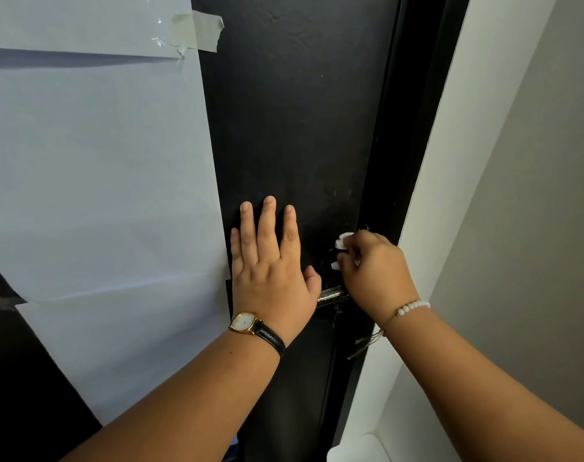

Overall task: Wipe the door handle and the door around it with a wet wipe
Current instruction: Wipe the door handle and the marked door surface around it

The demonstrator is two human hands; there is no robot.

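Observation:
A black door (294, 128) fills the middle of the head view. Its metal handle (332, 295) shows as a short shiny bar between my two hands, mostly hidden by them. My left hand (270, 271) lies flat on the door, fingers spread, just left of the handle, with a gold watch on the wrist. My right hand (373, 265) is closed around a crumpled white wet wipe (342, 243) and presses it to the door just above the handle, near the door's edge. Only small bits of the wipe stick out past the fingers.
Large sheets of pale paper (97, 181) are taped over the door's left side, with grey tape (200, 30) at the top. The black door frame (417, 128) runs down the right, then a white and grey wall (503, 195). A white object (357, 448) sits at the bottom.

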